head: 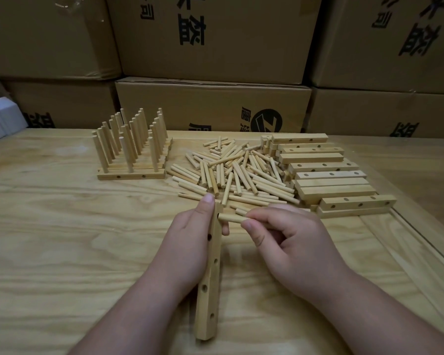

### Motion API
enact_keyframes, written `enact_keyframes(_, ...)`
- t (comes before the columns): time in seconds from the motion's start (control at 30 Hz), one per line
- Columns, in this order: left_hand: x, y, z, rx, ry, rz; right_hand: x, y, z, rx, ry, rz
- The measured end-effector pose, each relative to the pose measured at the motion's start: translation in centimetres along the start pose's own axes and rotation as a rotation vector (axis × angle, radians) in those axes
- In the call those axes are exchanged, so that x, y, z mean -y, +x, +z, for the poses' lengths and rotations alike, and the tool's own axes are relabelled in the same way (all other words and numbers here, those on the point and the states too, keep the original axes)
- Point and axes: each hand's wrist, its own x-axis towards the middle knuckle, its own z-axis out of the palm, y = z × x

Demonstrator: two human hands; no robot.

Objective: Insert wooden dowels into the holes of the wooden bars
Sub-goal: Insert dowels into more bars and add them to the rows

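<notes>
At the far left edge sit white cartons [0,119], with stacked brown cardboard boxes [213,37] forming the backdrop behind the plywood table [62,239]. On the table's left-centre stand the finished bars [132,174], laid side by side with dowels upright in 3 rows — parked clear of the work zone, apparently so completed pieces are not knocked. Moving right, the left hand [190,242] grips the working bar [209,280], fingers wrapped around its far portion with the thumb lying along the upper end; the bar is tilted up on its near end so its drilled face turns toward the other hand. 4 open holes are visible along that face. Next, a single dowel [232,218] lies horizontally, its left tip touching or just entering the top hole; whether it is seated cannot be told. The right hand [290,239] pinches this dowel between thumb and fingertips near its right end, leaving the left end free to enter the hole. Behind the hands lies the loose dowel pile [236,172], within easy reach. Furthest right, the undrilled-side-up and drilled blank bars [326,167] are stacked as supply.
</notes>
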Motion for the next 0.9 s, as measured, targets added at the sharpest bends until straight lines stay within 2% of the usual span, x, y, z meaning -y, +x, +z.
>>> enact_keyframes(0.2,0.5,0.3,0.2,-0.052,0.099,-0.043,1.4,1.4,-1.3,0.171,-0.140,0.038)
enact_keyframes(0.4,0.8,0.2,0.4,-0.031,0.118,-0.047,2.7,2.2,-2.2,0.323,-0.213,0.095)
enact_keyframes(0.67,0.6,0.0,0.9,-0.006,0.170,-0.026,4.4,3.0,-3.5,0.421,-0.332,0.185)
enact_keyframes(0.9,0.4,-0.3,1.4,0.053,0.250,0.015,6.5,3.7,-3.9,0.470,-0.553,0.198)
